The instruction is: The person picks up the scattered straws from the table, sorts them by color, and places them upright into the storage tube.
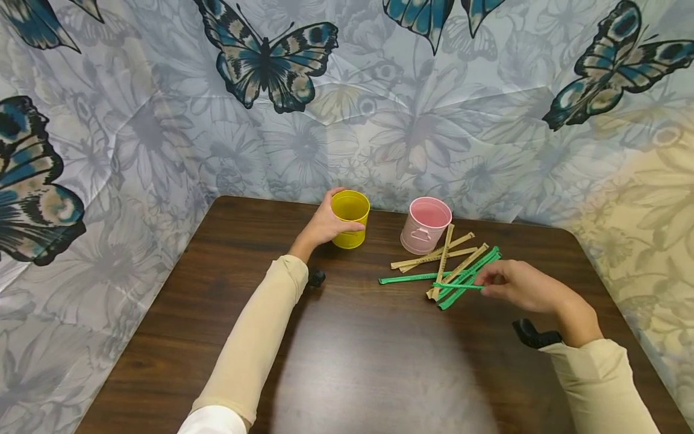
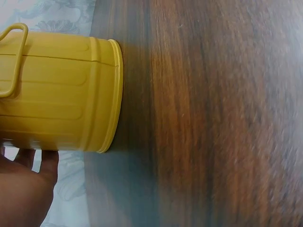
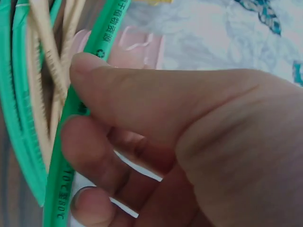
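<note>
My left hand (image 1: 329, 223): curled round yellow bucket (image 1: 351, 208), 12 o'clock | right hand (image 1: 523, 286): pinching green stick (image 3: 59, 165), 2 o'clock

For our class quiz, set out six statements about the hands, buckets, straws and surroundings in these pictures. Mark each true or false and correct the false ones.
1. The left hand holds the yellow bucket. True.
2. The right hand pinches a tan straw. False: it pinches a green wrapped straw.
3. The pink bucket stands upright on the wooden table. True.
4. Every straw lying on the table is green. False: tan wrapped straws lie there too.
5. The two buckets touch each other. False: there is a gap between them.
6. The cloth backdrop behind the table is printed with butterflies. True.
</note>
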`<action>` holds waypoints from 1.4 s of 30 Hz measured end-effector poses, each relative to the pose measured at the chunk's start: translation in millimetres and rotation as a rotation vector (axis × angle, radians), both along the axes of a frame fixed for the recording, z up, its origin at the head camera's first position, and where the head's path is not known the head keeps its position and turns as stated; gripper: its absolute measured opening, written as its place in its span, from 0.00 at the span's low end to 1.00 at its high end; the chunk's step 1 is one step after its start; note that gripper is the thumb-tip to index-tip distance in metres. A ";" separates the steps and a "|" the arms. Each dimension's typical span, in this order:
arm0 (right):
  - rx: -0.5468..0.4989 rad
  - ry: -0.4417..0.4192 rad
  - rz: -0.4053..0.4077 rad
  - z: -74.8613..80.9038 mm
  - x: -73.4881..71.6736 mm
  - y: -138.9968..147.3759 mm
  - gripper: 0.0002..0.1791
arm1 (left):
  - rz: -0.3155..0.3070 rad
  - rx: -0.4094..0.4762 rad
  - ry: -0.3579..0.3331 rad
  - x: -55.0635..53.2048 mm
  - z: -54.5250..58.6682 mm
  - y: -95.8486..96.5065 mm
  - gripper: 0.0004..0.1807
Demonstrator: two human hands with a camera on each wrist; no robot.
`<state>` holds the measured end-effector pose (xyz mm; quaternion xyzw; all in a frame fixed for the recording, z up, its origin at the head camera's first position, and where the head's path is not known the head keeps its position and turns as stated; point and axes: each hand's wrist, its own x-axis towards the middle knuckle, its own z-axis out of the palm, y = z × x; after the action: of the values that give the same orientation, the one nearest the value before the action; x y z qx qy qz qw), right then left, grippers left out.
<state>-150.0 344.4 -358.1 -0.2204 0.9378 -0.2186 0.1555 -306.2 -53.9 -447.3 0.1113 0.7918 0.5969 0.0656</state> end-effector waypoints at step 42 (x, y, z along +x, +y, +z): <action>-0.317 0.461 0.137 72.8 -98.9 -213.3 0.06 | -0.109 0.127 -0.014 -3.0 -8.2 -1.2 0.50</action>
<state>-249.0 131.1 -285.3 -0.3489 0.8855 -0.2954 -0.0837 -309.2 -55.1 -455.5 0.1540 0.7448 0.6421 0.0961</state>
